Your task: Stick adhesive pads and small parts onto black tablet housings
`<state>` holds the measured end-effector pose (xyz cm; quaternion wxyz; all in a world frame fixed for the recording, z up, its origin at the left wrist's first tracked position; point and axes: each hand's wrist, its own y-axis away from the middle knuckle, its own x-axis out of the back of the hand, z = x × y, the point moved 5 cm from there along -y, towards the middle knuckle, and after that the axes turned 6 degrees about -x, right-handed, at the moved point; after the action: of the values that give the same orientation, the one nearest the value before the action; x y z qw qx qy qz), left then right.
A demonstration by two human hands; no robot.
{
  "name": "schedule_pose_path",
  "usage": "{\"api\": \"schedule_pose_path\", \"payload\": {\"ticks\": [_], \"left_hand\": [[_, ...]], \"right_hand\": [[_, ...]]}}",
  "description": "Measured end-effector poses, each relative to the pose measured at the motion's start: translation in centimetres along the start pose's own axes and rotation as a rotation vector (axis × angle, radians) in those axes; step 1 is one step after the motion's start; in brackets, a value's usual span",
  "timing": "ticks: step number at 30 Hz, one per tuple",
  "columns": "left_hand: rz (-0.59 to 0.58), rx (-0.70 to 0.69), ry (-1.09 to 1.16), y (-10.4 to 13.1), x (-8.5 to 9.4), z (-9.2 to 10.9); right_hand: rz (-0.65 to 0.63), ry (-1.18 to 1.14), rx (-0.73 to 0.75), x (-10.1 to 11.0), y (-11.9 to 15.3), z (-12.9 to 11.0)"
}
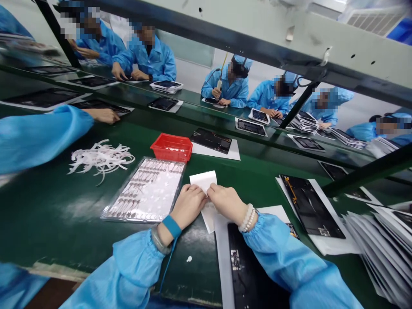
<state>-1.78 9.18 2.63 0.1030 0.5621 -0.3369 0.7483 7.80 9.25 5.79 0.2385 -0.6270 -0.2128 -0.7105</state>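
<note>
My left hand and my right hand meet over a white paper strip on the green bench. Both pinch the strip where the fingertips touch, and its lower end shows below the hands. A clear tray of small thin parts lies just left of my left hand. Under my right forearm lies a black tablet back panel on a white sheet.
A red basket stands behind the tray, and a heap of white strips lies at the left. More black panels and a stack sit at the right. A co-worker's blue sleeve reaches in from the left; several people work across the belt.
</note>
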Motion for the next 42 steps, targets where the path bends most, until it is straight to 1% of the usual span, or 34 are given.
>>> {"api": "schedule_pose_path", "payload": {"ticks": [2,3,4,6,7,8,9,10,12,14,15,17,19,22,24,26,30,35,42], "left_hand": [[-0.011,0.000,0.006,0.0,0.3,-0.2],[-0.014,0.003,0.011,0.1,0.6,-0.1],[-0.011,0.014,0.015,0.3,1.0,0.0],[0.012,0.011,0.027,1.0,1.9,1.1],[0.032,-0.011,0.039,1.4,2.3,2.1],[0.046,-0.095,0.065,2.0,2.6,3.6],[0.058,-0.231,0.111,2.8,2.7,5.5],[0.043,-0.371,0.163,3.8,2.5,7.5],[0.008,-0.546,0.184,5.9,1.7,11.0],[-0.004,-0.584,0.181,7.6,0.7,13.3],[-0.005,-0.581,0.181,8.2,0.4,14.0],[-0.003,-0.568,0.188,9.2,0.0,15.0],[0.007,-0.558,0.202,9.8,0.2,15.2],[0.010,-0.504,0.228,10.1,0.6,14.6],[-0.018,-0.461,0.225,10.1,0.6,14.0],[-0.052,-0.449,0.216,10.1,0.4,13.5],[-0.064,-0.452,0.243,10.1,0.0,13.2],[-0.090,-0.426,0.271,10.3,-0.5,13.1],[-0.069,-0.420,0.280,10.4,-0.4,13.1]], "right_hand": [[0.017,-0.025,0.003,0.4,0.8,-0.1],[0.050,-0.066,-0.019,0.8,1.5,0.2],[0.096,-0.140,-0.063,1.3,2.4,0.8],[0.162,-0.399,-0.195,2.0,4.9,2.4],[0.159,-0.567,-0.274,2.0,6.5,3.3],[0.126,-0.736,-0.351,1.7,8.1,4.1],[0.073,-0.891,-0.420,1.2,9.7,4.5],[0.014,-1.015,-0.477,0.5,11.3,4.6],[-0.065,-1.153,-0.561,-0.8,14.0,4.1],[-0.059,-1.166,-0.605,-2.0,15.9,3.1],[-0.029,-1.141,-0.625,-2.5,16.6,2.6],[0.041,-1.060,-0.672,-3.2,17.6,1.6],[0.076,-0.984,-0.710,-3.6,18.0,0.7],[0.082,-0.910,-0.752,-3.9,18.2,-0.2],[0.095,-0.876,-0.783,-3.9,18.1,-0.6],[0.112,-0.851,-0.817,-3.9,18.1,-0.9],[0.142,-0.820,-0.863,-4.0,18.1,-1.2],[0.145,-0.802,-0.869,-4.1,18.1,-1.3],[0.132,-0.791,-0.875,-4.1,18.1,-1.4]]}}
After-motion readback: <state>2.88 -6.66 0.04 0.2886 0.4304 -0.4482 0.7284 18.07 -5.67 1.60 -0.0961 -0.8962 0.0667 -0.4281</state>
